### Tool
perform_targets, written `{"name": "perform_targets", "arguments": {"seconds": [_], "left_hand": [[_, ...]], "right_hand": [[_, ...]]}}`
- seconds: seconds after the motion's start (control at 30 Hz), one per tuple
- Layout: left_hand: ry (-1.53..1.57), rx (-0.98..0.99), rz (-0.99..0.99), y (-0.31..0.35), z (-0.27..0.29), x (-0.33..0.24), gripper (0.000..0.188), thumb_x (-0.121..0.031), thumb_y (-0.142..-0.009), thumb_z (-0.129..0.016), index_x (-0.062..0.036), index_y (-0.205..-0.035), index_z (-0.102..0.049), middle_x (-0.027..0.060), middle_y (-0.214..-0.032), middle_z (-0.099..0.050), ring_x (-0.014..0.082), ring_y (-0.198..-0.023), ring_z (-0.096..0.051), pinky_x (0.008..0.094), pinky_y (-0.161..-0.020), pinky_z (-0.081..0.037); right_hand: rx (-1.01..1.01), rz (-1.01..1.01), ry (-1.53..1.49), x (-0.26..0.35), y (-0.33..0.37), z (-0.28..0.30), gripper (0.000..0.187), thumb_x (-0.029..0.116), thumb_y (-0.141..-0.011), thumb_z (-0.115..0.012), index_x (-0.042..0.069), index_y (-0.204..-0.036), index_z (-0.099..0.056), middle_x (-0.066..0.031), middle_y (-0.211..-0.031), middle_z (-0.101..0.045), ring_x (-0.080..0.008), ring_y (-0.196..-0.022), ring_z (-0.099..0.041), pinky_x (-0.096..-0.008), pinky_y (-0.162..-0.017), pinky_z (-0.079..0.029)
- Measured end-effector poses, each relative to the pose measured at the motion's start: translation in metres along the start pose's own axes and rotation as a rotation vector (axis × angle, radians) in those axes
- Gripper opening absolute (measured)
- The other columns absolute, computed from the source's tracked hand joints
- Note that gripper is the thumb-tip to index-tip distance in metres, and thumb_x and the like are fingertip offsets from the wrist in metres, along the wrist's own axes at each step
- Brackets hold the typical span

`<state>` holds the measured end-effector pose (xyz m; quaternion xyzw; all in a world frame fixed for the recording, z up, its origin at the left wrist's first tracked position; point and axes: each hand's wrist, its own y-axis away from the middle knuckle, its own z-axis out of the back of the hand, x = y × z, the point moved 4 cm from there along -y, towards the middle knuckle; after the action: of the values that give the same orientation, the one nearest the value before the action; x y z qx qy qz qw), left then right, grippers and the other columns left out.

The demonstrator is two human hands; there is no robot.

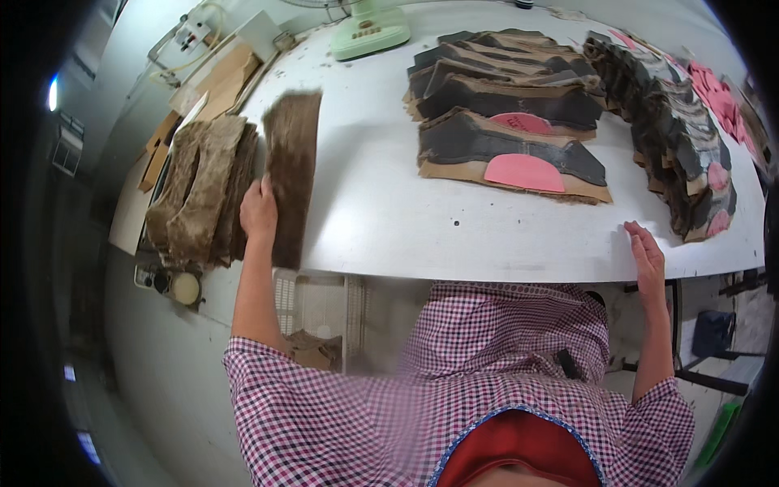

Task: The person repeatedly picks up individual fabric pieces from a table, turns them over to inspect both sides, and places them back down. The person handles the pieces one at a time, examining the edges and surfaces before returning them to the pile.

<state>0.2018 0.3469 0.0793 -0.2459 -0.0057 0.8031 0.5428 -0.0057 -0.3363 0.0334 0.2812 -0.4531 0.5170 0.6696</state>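
My left hand (259, 209) is closed on the left edge of a long brown fur piece (292, 154), its pile side facing up. The thumb and part of the fingers are hidden by the fur. Just to the left lies a stack of brown fur pieces (203, 183). At the table's right front edge, my right hand (645, 252) rests with its fingers stretched out, holding nothing. Beyond it, in the middle, lie overlapping rows of dark grey and tan pieces (507, 134), the nearest with a pink half-round patch (525, 172).
A curved row of fur-edged pieces (661, 138) runs along the right side, with pink cloth (718, 101) beside it. A pale green fan base (369, 34) stands at the back of the white table (365, 235). Below the table is a white plastic crate (353, 321).
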Motion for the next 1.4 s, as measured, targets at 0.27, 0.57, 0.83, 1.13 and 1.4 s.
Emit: {"name": "perform_targets", "arguments": {"seconds": [0.27,0.57,0.83,1.13,1.4], "left_hand": [[-0.045,-0.026,-0.035,-0.002,-0.017,0.028,0.048,-0.047,-0.099,-0.044,-0.0024,-0.097,-0.063,0.0239,-0.101,-0.065,0.0453,-0.097,-0.058,0.0524,-0.081,-0.045],[-0.111,-0.276,-0.134,-0.087,0.141,0.031,0.041,-0.046,-0.097,-0.049,-0.0079,-0.094,-0.065,0.0197,-0.093,-0.067,0.043,-0.091,-0.061,0.05,-0.077,-0.047],[-0.398,0.078,0.117,-0.116,0.124,0.146,0.037,-0.046,-0.097,-0.051,-0.0195,-0.116,-0.067,0.0122,-0.119,-0.065,0.0339,-0.114,-0.058,0.0482,-0.092,-0.047],[-0.285,-0.274,-0.348,-0.112,0.115,0.025,0.035,-0.032,-0.099,-0.051,-0.0086,-0.121,-0.064,0.0148,-0.119,-0.064,0.0323,-0.107,-0.06,0.0426,-0.095,-0.047],[0.624,0.445,-0.72,0.004,-0.056,-0.259,0.04,-0.032,-0.092,-0.066,-0.0005,-0.117,-0.065,0.0141,-0.107,-0.069,0.0188,-0.097,-0.064,0.0317,-0.087,-0.049]], "right_hand": [[0.045,0.077,0.15,-0.004,0.0,0.011,0.029,0.013,-0.099,-0.049,0.0,-0.121,-0.063,-0.0135,-0.134,-0.056,-0.0236,-0.136,-0.041,-0.0344,-0.112,-0.027],[0.06,0.072,0.054,-0.019,0.0,0.019,0.029,0.003,-0.094,-0.051,0.001,-0.121,-0.062,-0.012,-0.133,-0.057,-0.0258,-0.14,-0.035,-0.0362,-0.115,-0.022],[-0.035,0.016,0.088,-0.005,0.002,0.01,0.024,0.004,-0.094,-0.052,-0.001,-0.115,-0.062,-0.0132,-0.124,-0.062,-0.0224,-0.122,-0.053,-0.0338,-0.106,-0.037],[-0.116,0.097,0.164,0.031,-0.003,-0.004,0.024,0.008,-0.095,-0.055,-0.004,-0.114,-0.063,-0.0119,-0.116,-0.064,-0.0193,-0.107,-0.059,-0.0315,-0.098,-0.043],[0.108,0.067,-0.142,0.117,-0.082,-0.118,0.029,0.017,-0.094,-0.059,-0.001,-0.116,-0.063,-0.0095,-0.107,-0.066,-0.0173,-0.1,-0.062,-0.028,-0.088,-0.048]]}}
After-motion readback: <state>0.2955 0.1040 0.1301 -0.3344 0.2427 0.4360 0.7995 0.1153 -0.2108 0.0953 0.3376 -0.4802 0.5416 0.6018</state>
